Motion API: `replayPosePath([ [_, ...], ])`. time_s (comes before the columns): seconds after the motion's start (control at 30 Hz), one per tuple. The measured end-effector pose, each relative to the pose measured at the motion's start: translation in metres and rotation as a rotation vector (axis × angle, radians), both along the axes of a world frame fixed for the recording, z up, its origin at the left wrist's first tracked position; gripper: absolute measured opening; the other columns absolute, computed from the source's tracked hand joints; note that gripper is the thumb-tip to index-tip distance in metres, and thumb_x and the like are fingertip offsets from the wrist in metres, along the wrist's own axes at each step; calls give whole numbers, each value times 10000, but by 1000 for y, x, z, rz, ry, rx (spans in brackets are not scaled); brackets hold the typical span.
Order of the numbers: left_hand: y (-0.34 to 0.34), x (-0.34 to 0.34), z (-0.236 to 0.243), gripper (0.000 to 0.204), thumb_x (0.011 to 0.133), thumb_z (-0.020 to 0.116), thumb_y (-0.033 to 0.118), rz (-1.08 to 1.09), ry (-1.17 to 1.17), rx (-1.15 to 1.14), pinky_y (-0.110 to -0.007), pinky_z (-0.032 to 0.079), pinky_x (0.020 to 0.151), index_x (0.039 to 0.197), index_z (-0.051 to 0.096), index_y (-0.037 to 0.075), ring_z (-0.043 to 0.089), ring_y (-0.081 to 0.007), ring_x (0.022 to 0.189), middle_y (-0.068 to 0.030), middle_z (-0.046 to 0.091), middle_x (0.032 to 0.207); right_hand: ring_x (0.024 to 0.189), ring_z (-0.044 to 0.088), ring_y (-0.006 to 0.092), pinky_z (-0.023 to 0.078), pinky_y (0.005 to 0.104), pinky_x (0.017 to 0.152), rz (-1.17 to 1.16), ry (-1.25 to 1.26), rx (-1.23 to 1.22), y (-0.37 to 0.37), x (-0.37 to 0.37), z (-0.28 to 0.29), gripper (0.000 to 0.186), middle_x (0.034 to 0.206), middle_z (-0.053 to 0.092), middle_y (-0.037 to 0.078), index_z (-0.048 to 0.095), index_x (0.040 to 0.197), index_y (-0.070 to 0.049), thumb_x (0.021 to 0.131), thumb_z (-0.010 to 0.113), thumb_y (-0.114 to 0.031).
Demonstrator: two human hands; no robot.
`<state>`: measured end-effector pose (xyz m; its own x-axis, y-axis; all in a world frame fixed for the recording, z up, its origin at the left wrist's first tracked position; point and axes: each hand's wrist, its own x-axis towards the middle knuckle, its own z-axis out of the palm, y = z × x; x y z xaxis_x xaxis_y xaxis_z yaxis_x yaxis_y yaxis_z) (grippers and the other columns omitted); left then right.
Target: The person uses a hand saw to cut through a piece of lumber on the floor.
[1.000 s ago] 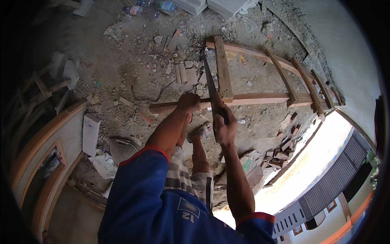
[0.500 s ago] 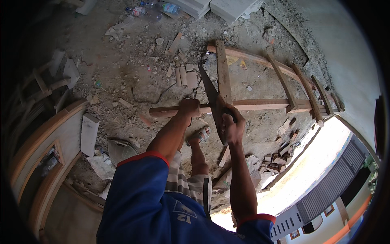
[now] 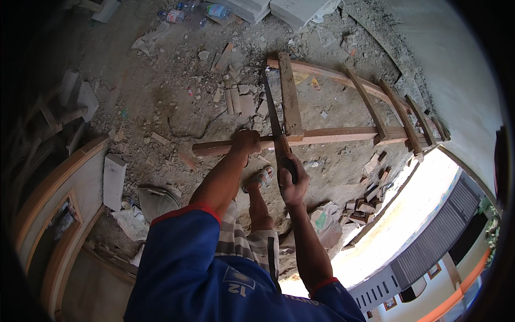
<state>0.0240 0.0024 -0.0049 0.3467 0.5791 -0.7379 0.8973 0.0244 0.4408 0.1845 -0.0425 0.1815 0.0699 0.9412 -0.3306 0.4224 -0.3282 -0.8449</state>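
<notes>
My right hand [image 3: 294, 181] is closed round the handle of a hand saw [image 3: 271, 102], whose long dark blade points away from me across a wooden beam [image 3: 338, 134]. My left hand [image 3: 245, 142] grips the same beam a little to the left of the saw, fingers wrapped over it. The beam is one long side of a ladder-like timber frame with several crosspieces. One crosspiece [image 3: 289, 91] lies just right of the blade. Where the saw meets the beam is too small to make out clearly. My sandalled foot [image 3: 257, 180] stands below the beam.
The dusty floor [image 3: 134, 96] holds rubble, pale blocks [image 3: 295, 11] and plastic bottles [image 3: 174, 16]. A wood-trimmed panel [image 3: 64, 182] rises at left, with a white slab [image 3: 114, 182] beside it. A plastered wall [image 3: 445, 64], scrap wood [image 3: 365, 209] and a bright opening [image 3: 397, 204] are at right.
The saw has shifted back and forth with my right hand, which is now a little nearer me and further left than half a second ago. My left hand still grips the beam.
</notes>
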Motion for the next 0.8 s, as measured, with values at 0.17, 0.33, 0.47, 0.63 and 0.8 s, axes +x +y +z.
replayPosePath([
  [0.17, 16, -28, -3, 405, 668, 753, 355, 56, 45, -10, -465, 540, 828, 985, 719, 104, 667, -329, 995, -137, 703, 997, 966, 636, 217, 482, 326, 894, -96, 66, -295, -19, -7, 37, 398, 1038, 668, 180, 579, 1208, 14, 825, 591, -92],
  [0.33, 0, -29, 8, 349, 685, 733, 282, 85, 26, -84, -460, 549, 824, 968, 746, 78, 701, -347, 900, -171, 720, 954, 870, 646, 203, 504, 319, 811, -65, 44, -240, -134, 45, 187, 416, 994, 673, 183, 558, 1172, 76, 862, 590, -200],
  [0.47, -6, -26, 8, 379, 666, 761, 345, 40, 125, -142, -459, 550, 815, 948, 742, 92, 671, -326, 1006, -152, 708, 1000, 874, 655, 212, 517, 335, 793, -3, -8, -133, -84, 19, 92, 389, 984, 671, 207, 578, 1175, 46, 855, 568, -174],
  [0.63, 11, -4, -2, 416, 617, 774, 344, 24, 17, -16, -463, 555, 783, 934, 740, 76, 693, -329, 918, -160, 716, 956, 744, 595, 178, 495, 327, 709, -92, 61, -269, 40, -6, -12, 395, 853, 647, 143, 571, 1208, 26, 836, 555, -107],
  [0.8, 0, -33, 9, 405, 641, 772, 346, 16, 54, -120, -448, 558, 772, 938, 742, 73, 701, -322, 900, -154, 721, 930, 878, 641, 216, 499, 331, 813, -65, 59, -181, -91, 19, 100, 424, 961, 671, 160, 570, 1195, 63, 847, 574, -179],
])
